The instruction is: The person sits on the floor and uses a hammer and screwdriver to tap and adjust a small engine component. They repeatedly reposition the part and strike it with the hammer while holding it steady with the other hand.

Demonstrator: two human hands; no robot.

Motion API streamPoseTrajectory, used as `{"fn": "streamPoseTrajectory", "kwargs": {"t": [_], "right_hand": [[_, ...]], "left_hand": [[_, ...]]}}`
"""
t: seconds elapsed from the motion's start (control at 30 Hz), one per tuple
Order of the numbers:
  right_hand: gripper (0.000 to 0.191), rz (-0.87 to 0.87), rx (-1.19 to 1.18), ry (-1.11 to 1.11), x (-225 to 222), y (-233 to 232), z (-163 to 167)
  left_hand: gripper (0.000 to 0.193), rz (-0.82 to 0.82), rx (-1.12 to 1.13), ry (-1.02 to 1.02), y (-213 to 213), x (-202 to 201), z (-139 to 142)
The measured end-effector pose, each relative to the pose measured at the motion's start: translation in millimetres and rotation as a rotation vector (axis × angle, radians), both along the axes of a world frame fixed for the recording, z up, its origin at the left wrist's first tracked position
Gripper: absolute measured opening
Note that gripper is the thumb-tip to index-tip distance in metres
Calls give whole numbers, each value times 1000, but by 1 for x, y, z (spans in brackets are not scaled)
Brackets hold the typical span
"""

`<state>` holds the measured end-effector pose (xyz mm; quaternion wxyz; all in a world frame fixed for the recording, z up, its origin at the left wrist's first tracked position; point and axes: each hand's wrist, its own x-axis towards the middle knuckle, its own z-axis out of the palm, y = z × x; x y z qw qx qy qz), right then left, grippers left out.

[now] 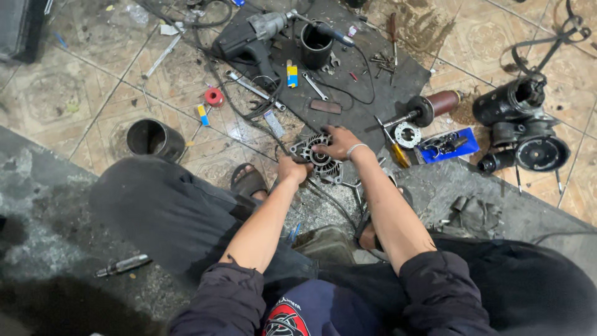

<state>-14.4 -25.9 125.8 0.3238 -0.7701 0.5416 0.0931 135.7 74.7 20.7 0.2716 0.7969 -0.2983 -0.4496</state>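
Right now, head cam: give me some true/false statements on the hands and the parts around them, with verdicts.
1. Both hands are on the round metal housing. True: the left hand grips its left edge and the right hand lies on top.
2. The power drill is in the right hand. False: it lies untouched on the dark mat.
3. A blue tray lies to the right of the hands. True.
4. The red tape roll lies on the blue tray. False: it lies on the tiled floor.
5. The right wrist is bare. False: it wears a pale band.
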Motion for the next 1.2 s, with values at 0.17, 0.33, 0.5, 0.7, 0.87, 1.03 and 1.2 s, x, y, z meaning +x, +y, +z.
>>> {"fn": "streamPoseTrajectory", "kwargs": {"t": [0.17,0.33,0.5,0.7,0.87,1.03,1.2], "right_hand": [[97,-20,62,80,-5,6,-25],[98,-41,77,-25,-17,-3,-53],[97,-39,41,-40,-18,-3,-58],[96,-64,41,-59,-18,-3,-57],[98,-92,79,-38,-14,-2,-50],[97,-124,115,-36,-13,0,-45],[95,-104,68,-73,-15,-2,-49]], "left_hand": [[27,-156,-40,-39,3,-3,-12],[41,-196,51,-114,-3,6,-13],[53,-261,77,-199,-10,15,-5],[53,-291,63,-139,-8,14,-4],[40,-328,17,-123,-7,14,-5],[33,-310,-13,-117,-8,14,-7],[24,-278,-31,-152,-13,14,-8]]}}
